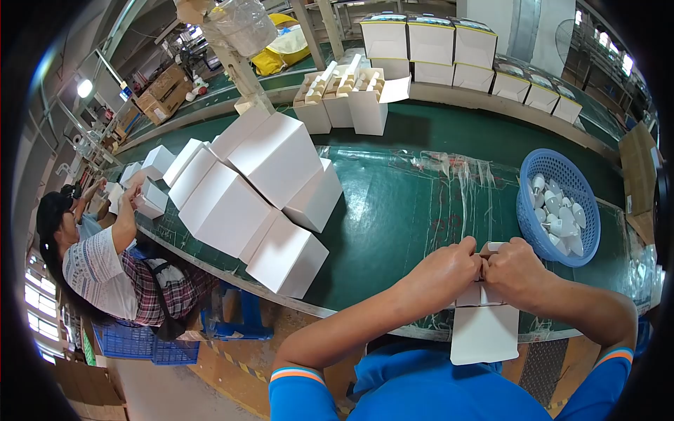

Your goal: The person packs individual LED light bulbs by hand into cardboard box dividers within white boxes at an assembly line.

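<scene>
An open white cardboard box (486,335) stands at the table edge just in front of my body, its long flap hanging toward me. My left hand (455,265) is closed at the box's upper part, fingers curled and pinching. Close against it, my right hand (516,270) is also closed there, with the knuckles nearly touching the left ones. Both hands hide the inside of the box and what lies between the fingertips. Right of my hands, a blue plastic basket (525,210) holds several white light bulbs (554,210).
Several white boxes (242,189) are piled on the green table (382,210) at left. Open boxes with packed contents (340,98) stand farther back, beside a row of printed boxes (439,45). At far left a co-worker (98,259) handles white boxes. A brown carton (637,172) stands right.
</scene>
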The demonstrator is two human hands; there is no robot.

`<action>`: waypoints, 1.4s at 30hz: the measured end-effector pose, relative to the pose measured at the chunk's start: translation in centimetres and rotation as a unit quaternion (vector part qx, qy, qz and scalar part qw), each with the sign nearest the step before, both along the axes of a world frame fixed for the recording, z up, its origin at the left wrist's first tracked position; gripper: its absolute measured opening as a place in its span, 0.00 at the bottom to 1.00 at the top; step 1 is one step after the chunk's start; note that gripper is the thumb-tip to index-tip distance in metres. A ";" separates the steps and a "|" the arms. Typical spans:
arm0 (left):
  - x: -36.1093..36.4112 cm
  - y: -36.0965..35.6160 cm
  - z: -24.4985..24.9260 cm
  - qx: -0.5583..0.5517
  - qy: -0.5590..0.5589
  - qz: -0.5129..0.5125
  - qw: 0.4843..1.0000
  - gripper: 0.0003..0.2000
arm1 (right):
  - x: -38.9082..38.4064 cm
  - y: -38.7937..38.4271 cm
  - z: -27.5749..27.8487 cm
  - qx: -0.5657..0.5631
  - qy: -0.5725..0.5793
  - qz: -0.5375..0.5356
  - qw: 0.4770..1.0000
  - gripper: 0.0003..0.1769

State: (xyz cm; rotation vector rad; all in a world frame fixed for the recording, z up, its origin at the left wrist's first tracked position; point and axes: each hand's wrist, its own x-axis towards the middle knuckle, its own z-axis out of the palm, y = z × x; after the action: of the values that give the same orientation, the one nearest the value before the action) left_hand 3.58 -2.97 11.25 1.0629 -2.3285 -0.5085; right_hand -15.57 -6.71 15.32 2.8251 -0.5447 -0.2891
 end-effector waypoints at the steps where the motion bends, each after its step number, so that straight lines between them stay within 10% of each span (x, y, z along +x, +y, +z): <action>1: 0.0 0.0 -0.1 -0.007 -0.005 -0.002 1.000 0.06 | -0.1 0.0 0.0 -0.002 0.001 0.000 1.000 0.03; 30: 0.2 0.4 0.1 -0.022 0.021 -0.003 1.000 0.07 | -0.1 0.1 2.2 -0.025 0.001 0.030 0.999 0.05; 39: 0.2 0.7 1.7 0.001 0.037 0.008 0.999 0.11 | -5.6 1.3 9.9 -0.087 -0.144 -0.122 0.978 0.12; 42: 0.5 0.6 1.7 0.006 0.004 0.010 1.000 0.18 | -11.7 -2.8 7.0 -0.113 -0.307 -0.292 0.899 0.13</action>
State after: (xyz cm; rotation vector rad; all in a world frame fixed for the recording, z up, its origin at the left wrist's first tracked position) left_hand 4.11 -2.36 12.92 1.0865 -2.3090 -0.5180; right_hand -27.24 -9.47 22.32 2.4130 -1.4498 0.5610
